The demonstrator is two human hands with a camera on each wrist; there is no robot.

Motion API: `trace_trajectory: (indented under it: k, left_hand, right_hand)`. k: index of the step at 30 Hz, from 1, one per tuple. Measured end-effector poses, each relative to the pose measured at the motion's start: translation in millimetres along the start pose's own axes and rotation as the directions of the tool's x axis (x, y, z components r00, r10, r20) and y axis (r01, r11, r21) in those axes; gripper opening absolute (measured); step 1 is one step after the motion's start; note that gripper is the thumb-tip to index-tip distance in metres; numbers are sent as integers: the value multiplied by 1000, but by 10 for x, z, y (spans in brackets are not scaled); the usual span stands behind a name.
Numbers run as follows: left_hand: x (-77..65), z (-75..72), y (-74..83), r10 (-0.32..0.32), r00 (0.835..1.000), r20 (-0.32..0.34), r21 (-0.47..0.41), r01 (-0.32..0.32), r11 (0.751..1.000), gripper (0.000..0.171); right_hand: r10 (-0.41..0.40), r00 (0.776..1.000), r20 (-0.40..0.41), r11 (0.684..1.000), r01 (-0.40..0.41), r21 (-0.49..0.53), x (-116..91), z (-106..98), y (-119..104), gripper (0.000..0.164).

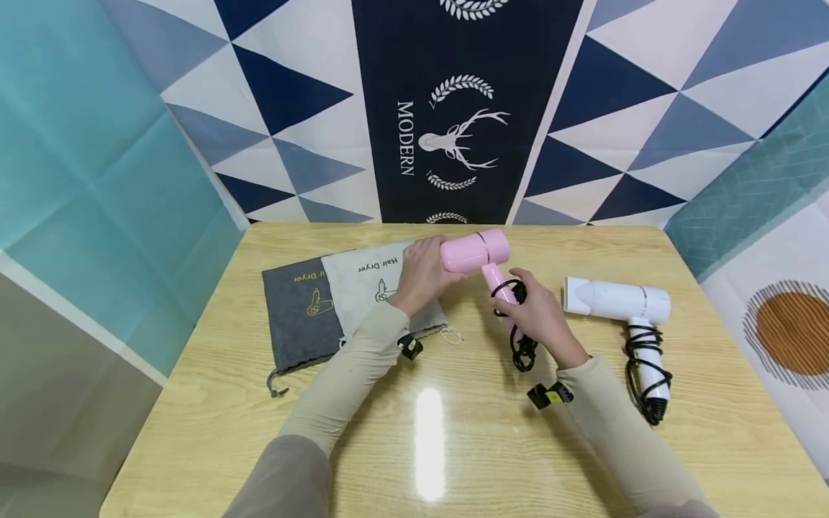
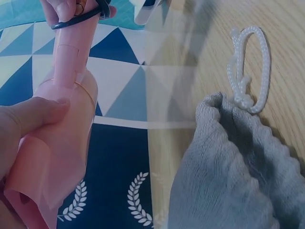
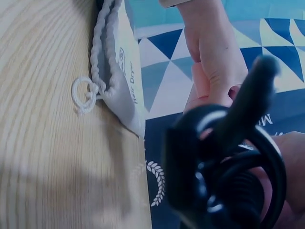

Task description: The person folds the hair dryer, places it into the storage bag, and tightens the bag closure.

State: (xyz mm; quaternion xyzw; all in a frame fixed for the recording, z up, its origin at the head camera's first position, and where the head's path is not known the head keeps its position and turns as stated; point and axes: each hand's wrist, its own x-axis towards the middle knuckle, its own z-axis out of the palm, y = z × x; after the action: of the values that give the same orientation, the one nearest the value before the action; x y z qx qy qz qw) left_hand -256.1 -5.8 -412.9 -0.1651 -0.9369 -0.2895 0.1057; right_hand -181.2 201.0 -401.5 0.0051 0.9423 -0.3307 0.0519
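Note:
A pink hair dryer (image 1: 468,251) is held above the back of the table by both hands. My left hand (image 1: 422,273) grips its nozzle end; in the left wrist view the thumb (image 2: 45,112) lies along the pink body. Around the handle, wrapped in its black cord (image 1: 523,350), curl the fingers of my right hand (image 1: 539,311). That cord and its plug (image 3: 248,105) loom large and blurred in the right wrist view, hiding much of the handle. Below and left of the left hand lies a light grey drawstring pouch (image 1: 352,280) printed "Hair Dryer".
Partly under the light pouch is a dark grey pouch (image 1: 294,327) with a drawstring. On the right of the wooden table (image 1: 479,446) rests a white hair dryer (image 1: 612,298), its black cord wound round the handle. A patterned cloth (image 1: 453,108) hangs behind the table.

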Motion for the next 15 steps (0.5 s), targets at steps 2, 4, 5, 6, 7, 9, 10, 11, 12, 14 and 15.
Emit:
trace_trajectory:
  k: [2, 4, 5, 6, 7, 9, 10, 11, 12, 14, 15]
  left_hand:
    - [-20, -25, 0, -2, 1000, -14, -18, 2, 1000, 77]
    - [-43, -42, -4, -7, 1000, -23, -33, 6, 999, 76]
    - [-56, -48, -8, -8, 1000, -27, -44, 7, 999, 76]
    - [-69, -53, -12, -12, 1000, -28, -56, 10, 998, 75]
    - [-83, -57, -18, -15, 999, -31, -63, 13, 998, 74]
    - [-112, -64, -31, -23, 999, -33, -73, 21, 997, 74]
    - [-127, -66, -39, -28, 999, -36, -85, 25, 996, 73]
    - [-142, -71, -46, -31, 999, -42, -89, 27, 996, 73]
    - [-156, -75, -53, -34, 998, -48, -89, 30, 996, 73]
    - [-183, -84, -66, -41, 997, -65, -94, 34, 995, 73]
    - [-196, -89, -70, -42, 996, -74, -99, 35, 994, 73]
  right_hand:
    - [10, 1000, 4, 1000, -10, 14, -8, 3, -13, 89]
    - [25, 1000, 16, 999, -26, 44, -21, 5, -27, 94]
    - [31, 999, 20, 998, -32, 61, -26, 6, -32, 96]
    - [37, 999, 28, 996, -39, 77, -31, 7, -37, 97]
    - [41, 998, 37, 994, -44, 95, -34, 10, -40, 97]
    - [43, 998, 56, 990, -50, 130, -33, 17, -43, 97]
    - [44, 997, 69, 987, -54, 150, -33, 22, -48, 96]
    - [42, 996, 80, 985, -55, 166, -30, 26, -50, 95]
    - [41, 995, 91, 982, -57, 183, -26, 32, -52, 93]
    - [36, 994, 105, 977, -57, 204, -22, 44, -57, 91]
    - [38, 993, 111, 974, -61, 216, -20, 49, -60, 90]
